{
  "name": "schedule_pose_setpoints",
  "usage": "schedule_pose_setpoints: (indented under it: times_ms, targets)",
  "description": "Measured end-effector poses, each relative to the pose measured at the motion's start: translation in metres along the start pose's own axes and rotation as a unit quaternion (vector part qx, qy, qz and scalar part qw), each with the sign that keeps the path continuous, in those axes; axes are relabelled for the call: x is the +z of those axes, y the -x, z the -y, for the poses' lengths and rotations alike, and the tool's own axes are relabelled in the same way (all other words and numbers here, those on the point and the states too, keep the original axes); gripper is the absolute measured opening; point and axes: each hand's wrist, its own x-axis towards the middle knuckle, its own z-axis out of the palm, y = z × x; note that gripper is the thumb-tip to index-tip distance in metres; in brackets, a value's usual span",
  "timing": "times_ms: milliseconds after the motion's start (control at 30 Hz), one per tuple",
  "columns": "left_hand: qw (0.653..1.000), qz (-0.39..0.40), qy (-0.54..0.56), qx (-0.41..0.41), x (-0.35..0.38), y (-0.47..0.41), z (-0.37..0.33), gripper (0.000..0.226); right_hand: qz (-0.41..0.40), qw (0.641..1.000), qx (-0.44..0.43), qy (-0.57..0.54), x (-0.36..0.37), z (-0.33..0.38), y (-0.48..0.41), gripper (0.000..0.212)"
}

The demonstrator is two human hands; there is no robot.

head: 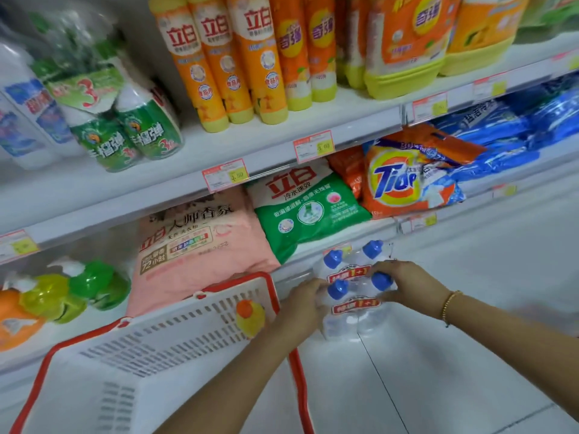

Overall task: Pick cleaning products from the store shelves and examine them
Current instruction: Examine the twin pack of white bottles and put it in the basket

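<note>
Four blue-capped bottles (354, 321), wrapped as 1+1 packs, held just in front of the shelf (476, 203), right of the basket (141, 346). Left hand (305, 303) grip wraps the pack's side; right hand (404, 283) grip curls over the caps. Prob best: support underneath, tilt label up.

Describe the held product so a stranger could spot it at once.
By the white shelves, right of the red-rimmed basket, the left hand and right hand grip a bundle of white bottles. Four blue caps and red 1+1 stickers set it apart.
</note>
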Motion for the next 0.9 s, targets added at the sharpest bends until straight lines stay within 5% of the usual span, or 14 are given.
schedule_pose_setpoints:
  times_ms: [233, 533, 733, 900]
  targets:
    - [0.998, 0.012, 0.055, -0.024, -0.023, 0.025, -0.001, 0.055, 0.046, 0.978, -0.085, 0.183, -0.024, 0.050, -0.005, 0.037]
    - [0.972, 0.052, 0.222, 0.049, -0.150, 0.053, -0.032, 0.043, -0.120, 0.973, -0.181, 0.073, -0.177, 0.161, 0.028, 0.041]
    - [0.953, -0.212, 0.201, 0.086, -0.232, 0.065, -0.026, 0.064, -0.261, 0.916, -0.305, -0.003, -0.246, 0.256, 0.008, 0.036]
    - [0.867, -0.466, 0.153, 0.089, -0.309, 0.095, -0.001, 0.054, -0.342, 0.841, -0.417, -0.033, -0.248, 0.332, -0.029, 0.038]
